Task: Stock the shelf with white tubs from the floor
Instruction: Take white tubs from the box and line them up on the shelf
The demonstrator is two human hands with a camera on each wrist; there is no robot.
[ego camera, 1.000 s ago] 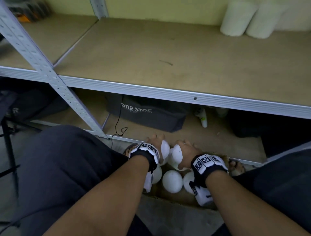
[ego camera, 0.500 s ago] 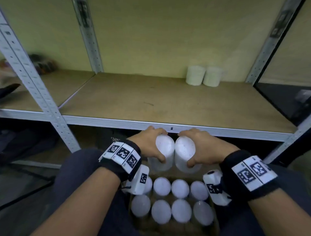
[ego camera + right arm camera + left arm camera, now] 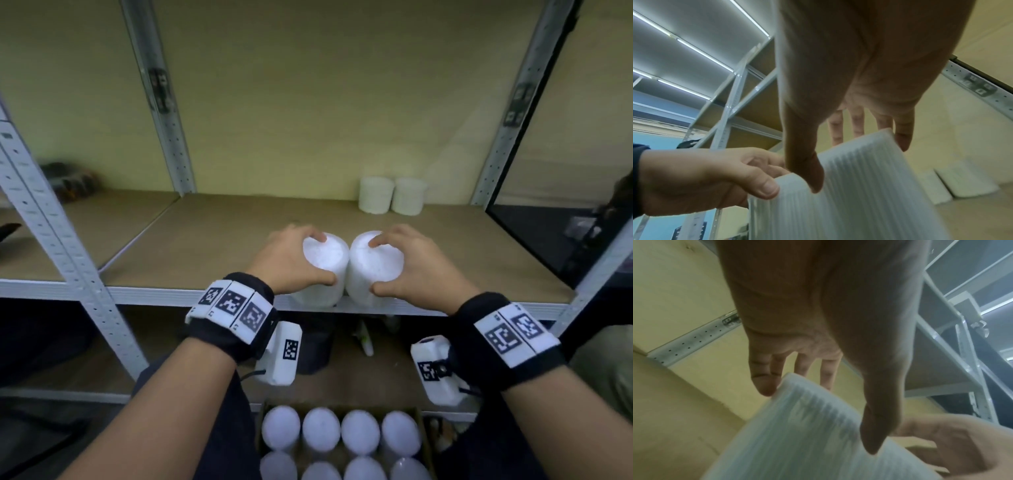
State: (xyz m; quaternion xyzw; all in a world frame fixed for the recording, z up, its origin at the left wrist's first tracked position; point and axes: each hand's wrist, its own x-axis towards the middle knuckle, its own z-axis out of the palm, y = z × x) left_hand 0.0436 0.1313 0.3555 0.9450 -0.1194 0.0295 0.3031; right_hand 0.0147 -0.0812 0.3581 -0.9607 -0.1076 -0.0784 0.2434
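My left hand grips a white ribbed tub from above, thumb near me and fingers on its far rim. My right hand grips a second white tub the same way. The two tubs touch side by side over the front edge of the wooden shelf. In the left wrist view the thumb and fingers clasp the tub. The right wrist view shows that tub clasped likewise. Two more white tubs stand at the back of the shelf.
A cardboard box on the floor between my knees holds several white tubs. Grey metal uprights frame the shelf on both sides. A dark bag and a bottle sit on the lower shelf.
Both hands have lifted the two tubs from the floor box, past the shelf's front rail, to above the shelf's front edge. My head has tilted up.
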